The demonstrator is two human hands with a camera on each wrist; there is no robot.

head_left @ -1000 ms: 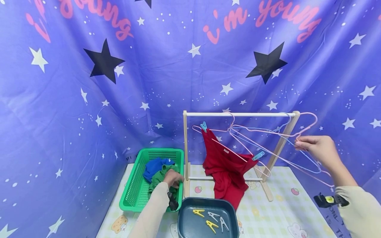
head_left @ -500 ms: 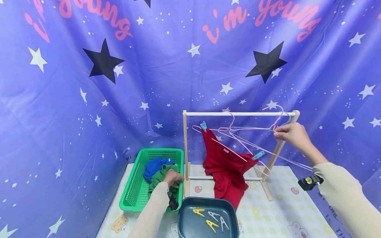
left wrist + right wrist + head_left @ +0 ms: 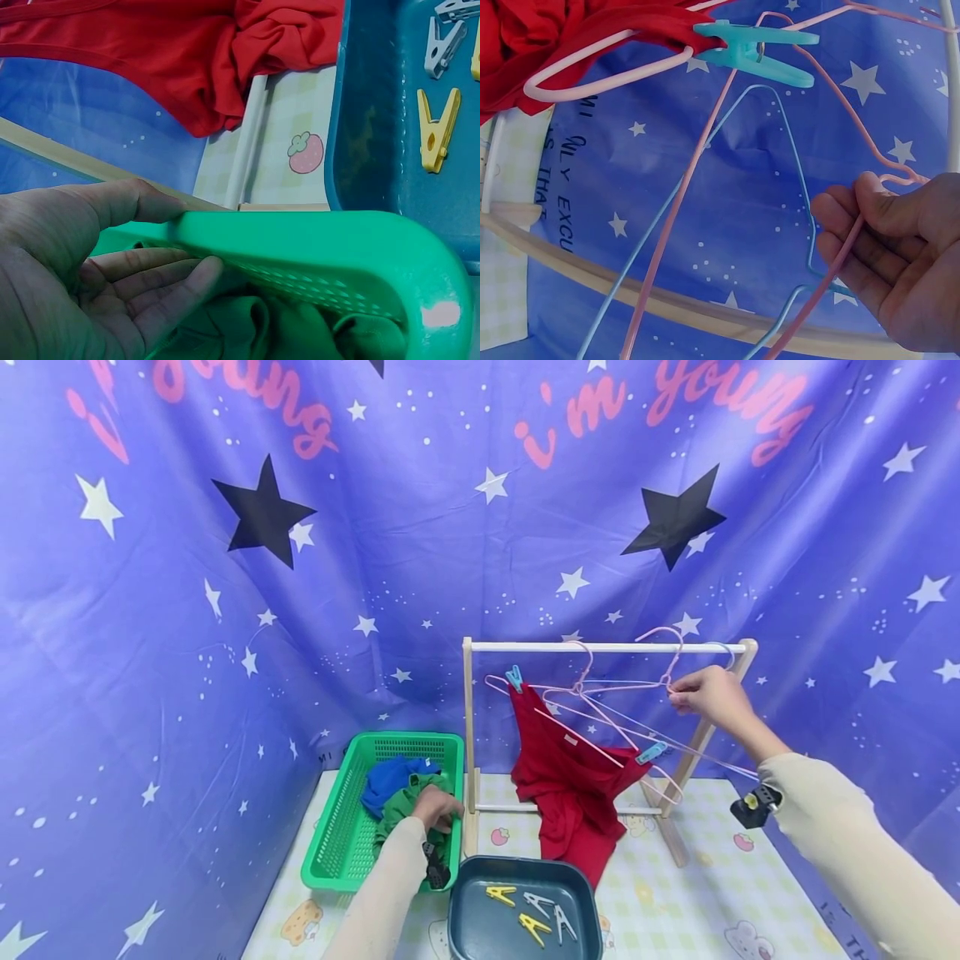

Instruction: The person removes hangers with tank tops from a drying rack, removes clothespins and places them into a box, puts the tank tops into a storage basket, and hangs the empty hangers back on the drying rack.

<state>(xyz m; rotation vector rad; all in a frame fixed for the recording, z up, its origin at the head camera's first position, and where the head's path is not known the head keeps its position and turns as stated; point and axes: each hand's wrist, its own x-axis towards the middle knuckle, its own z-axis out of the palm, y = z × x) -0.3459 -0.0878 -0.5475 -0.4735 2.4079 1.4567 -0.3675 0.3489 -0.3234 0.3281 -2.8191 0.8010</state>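
Note:
My right hand (image 3: 708,693) pinches a pink wire hanger (image 3: 678,647) at its neck, just under the hook. That hook overlaps the rack's top rod in the head view. On the left, my left hand (image 3: 435,807) holds the rim of a green basket (image 3: 300,236), thumb over the rim and the other fingers inside. Green cloth (image 3: 397,810) and blue cloth (image 3: 393,781) lie bunched in the basket. Left of the held hanger, a red garment (image 3: 566,777) hangs from another pink hanger (image 3: 587,660), clipped by turquoise clothespins (image 3: 754,56).
A wooden drying rack (image 3: 472,735) stands on the checked table cover (image 3: 720,893). At its right end hangs a blue hanger (image 3: 780,120). In front, a dark tray (image 3: 468,935) holds several yellow and grey clothespins. A purple star-patterned curtain (image 3: 420,568) surrounds the table.
My right hand has moved left along the rack with the pink hanger, bringing its hook from beyond the right post to the rod. My left hand has stayed at the basket rim.

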